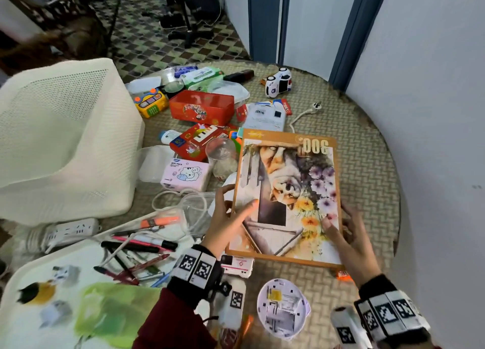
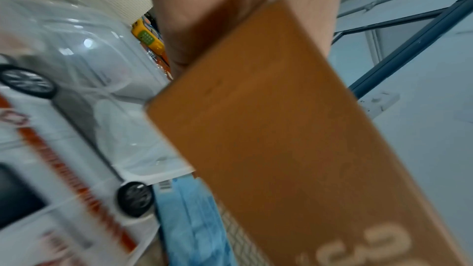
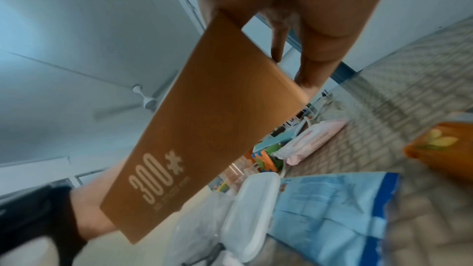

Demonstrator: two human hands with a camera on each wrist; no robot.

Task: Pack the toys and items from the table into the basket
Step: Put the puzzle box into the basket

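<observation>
A flat orange puzzle box [image 1: 286,191] with a fox-and-flowers picture and "300" on it is held just above the table's clutter. My left hand [image 1: 232,211] grips its left edge, thumb lying on the picture and fingers under the edge. My right hand [image 1: 342,226] grips the lower right edge the same way. The wrist views show the box's plain orange side [image 2: 281,139] and its "300" side [image 3: 204,118]. The white mesh basket [image 1: 65,138] stands at the table's left, well apart from the box.
Around the box lie a red tin [image 1: 202,107], a red toy piano [image 1: 199,141], a pink tissue pack [image 1: 185,174], a clear cup [image 1: 221,152], a toy car [image 1: 278,82], pens [image 1: 139,246] and a power strip [image 1: 70,229]. A round white device [image 1: 282,308] lies near me. The table rim [image 1: 393,191] curves close on the right.
</observation>
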